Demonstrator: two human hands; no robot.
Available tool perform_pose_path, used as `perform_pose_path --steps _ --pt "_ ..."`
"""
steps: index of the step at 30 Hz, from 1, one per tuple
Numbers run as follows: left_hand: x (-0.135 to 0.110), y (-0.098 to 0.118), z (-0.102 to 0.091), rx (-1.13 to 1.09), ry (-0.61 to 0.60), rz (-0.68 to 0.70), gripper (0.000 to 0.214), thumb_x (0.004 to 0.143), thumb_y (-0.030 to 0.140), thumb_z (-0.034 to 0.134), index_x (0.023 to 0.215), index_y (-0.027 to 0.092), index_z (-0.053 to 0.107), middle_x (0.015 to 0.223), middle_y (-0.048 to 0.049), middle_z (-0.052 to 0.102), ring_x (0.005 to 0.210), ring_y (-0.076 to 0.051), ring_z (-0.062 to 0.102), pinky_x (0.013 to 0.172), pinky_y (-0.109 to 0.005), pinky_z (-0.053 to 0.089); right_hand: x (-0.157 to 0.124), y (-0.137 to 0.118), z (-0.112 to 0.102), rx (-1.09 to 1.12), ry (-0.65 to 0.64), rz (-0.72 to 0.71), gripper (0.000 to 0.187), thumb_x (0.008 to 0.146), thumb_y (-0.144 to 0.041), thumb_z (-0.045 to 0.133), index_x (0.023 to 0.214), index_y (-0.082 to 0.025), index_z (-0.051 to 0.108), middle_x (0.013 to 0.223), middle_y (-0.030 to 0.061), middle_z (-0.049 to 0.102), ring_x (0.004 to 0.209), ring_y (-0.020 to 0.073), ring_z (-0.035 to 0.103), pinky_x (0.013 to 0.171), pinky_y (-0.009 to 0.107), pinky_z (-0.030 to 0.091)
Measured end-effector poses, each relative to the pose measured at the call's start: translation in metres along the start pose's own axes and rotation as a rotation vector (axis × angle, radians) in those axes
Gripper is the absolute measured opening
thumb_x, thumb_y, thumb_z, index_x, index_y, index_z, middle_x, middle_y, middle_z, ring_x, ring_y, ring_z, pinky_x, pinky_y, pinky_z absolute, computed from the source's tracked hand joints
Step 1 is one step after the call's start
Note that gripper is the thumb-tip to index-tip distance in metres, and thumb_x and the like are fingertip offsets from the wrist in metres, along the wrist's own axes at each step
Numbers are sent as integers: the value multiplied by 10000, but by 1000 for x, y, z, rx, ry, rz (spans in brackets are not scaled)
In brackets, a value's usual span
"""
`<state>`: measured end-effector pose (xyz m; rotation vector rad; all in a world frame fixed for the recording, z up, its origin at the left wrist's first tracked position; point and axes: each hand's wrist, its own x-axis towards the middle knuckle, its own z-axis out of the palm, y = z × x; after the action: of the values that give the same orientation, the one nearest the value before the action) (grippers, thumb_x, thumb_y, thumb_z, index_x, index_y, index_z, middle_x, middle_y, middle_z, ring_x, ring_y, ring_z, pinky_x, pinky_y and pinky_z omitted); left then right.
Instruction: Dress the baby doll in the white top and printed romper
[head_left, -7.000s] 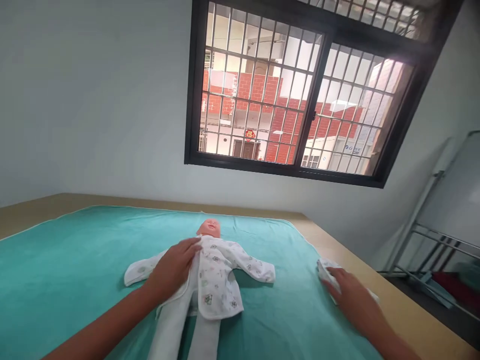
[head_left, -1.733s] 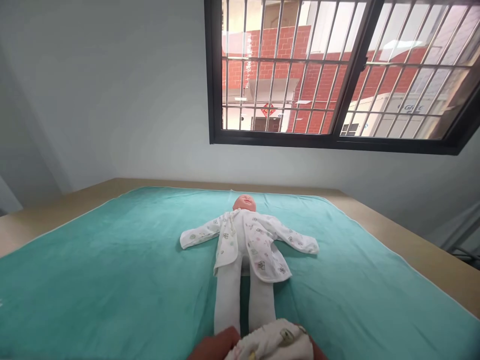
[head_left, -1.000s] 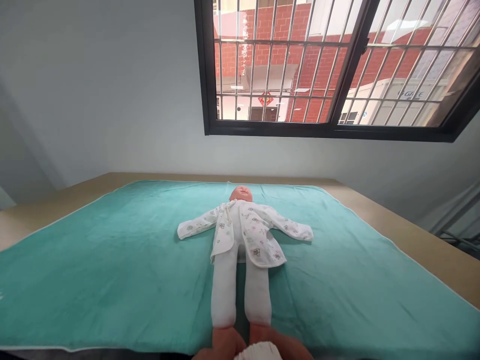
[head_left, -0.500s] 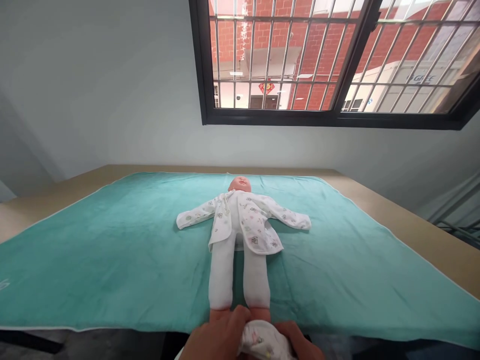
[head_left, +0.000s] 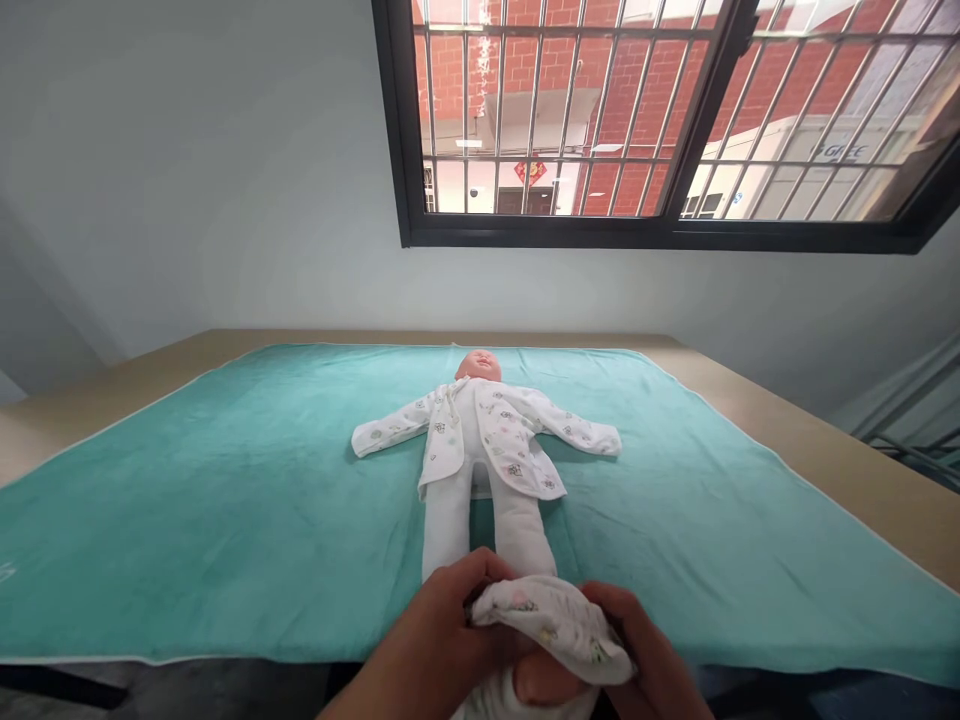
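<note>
A baby doll (head_left: 480, 366) lies on its back with its arms out and its legs toward me. It wears a white printed jacket (head_left: 517, 440), open at the front, over a white cloth body. White printed baby pants (head_left: 551, 612) are bunched around the doll's foot (head_left: 547, 678) on the right, with skin-coloured toes showing in the opening. My left hand (head_left: 442, 625) grips the left edge of the bunched cloth, thumb on top. On the other side my right hand (head_left: 649, 650) pinches the right edge. The doll's other foot is hidden behind my left hand.
A teal blanket (head_left: 247, 510) with a white hem covers most of the wooden table (head_left: 817, 450). Beyond the table are a pale wall (head_left: 225, 180) and a black-framed window (head_left: 540, 232) with metal bars. Dark metal rails (head_left: 911, 450) stand at the right.
Both hands have risen and moved slightly forward with the pants. The doll's right-hand leg has shifted outward, and its toes now show in the cloth opening.
</note>
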<state>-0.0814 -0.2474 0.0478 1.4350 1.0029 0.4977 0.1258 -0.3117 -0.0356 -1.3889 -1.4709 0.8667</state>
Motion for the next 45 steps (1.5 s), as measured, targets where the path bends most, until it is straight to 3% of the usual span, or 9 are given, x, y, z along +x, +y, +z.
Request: perform_pose_path --steps 7,13,17,23,29,32,39,41,45 --pt "-5 13 -10 36 -168 74 355 745 216 671 1093 206 606 966 13 668 865 -158 596 740 -232 442 17 -5 -6 40 16 31 399 747 -261 634 1130 -241 526 1030 55 660 910 220 623 781 314 487" --pt "3 2 -5 133 30 174 209 762 172 601 968 189 634 883 10 678 804 -162 593 687 -231 424 26 -7 -9 129 33 -46 215 796 -327 661 980 -236 598 970 29 635 864 197 594 754 286 471" --pt "8 -2 -12 104 184 214 142 840 258 568 960 197 613 920 3 655 868 -178 570 757 -254 421 40 -7 -22 114 -39 78 258 784 -372 665 989 -230 600 904 22 665 886 224 608 757 300 477" --pt "4 2 -30 17 3 170 271 860 445 604 911 181 569 823 32 540 802 -144 476 694 -232 373 60 -9 -33 92 -113 97 128 780 -301 609 862 -203 617 836 0 633 809 187 557 710 277 448" --pt "3 0 -43 -5 -54 174 185 846 348 620 870 179 549 808 44 487 791 -125 448 685 -215 349 76 -9 -42 -59 -102 58 130 766 -201 518 855 -215 612 842 -6 631 799 181 541 704 283 424" --pt "0 5 -49 140 -120 127 184 835 352 624 910 185 597 843 33 533 801 -135 481 680 -212 374 85 -5 -47 -94 -82 50 172 724 -168 499 844 -217 612 846 -3 644 814 190 558 710 293 426" --pt "-14 8 -55 349 -257 59 224 856 370 586 972 203 679 906 26 615 864 -162 536 772 -234 414 95 -3 -39 172 -178 119 128 670 -200 602 747 -202 499 718 -42 539 669 132 480 599 248 361" --pt "-15 -1 -56 245 -238 75 207 828 372 637 916 186 657 903 21 613 857 -157 530 767 -231 410 98 0 -36 139 -199 94 130 665 -170 565 728 -207 458 693 -57 481 642 116 426 587 242 331" --pt "-18 -17 -69 -404 -39 125 321 774 420 719 783 186 499 714 45 539 638 -92 486 591 -188 372 108 11 -44 -53 -140 28 139 659 -150 537 710 -212 424 697 -56 440 669 128 391 605 250 316"
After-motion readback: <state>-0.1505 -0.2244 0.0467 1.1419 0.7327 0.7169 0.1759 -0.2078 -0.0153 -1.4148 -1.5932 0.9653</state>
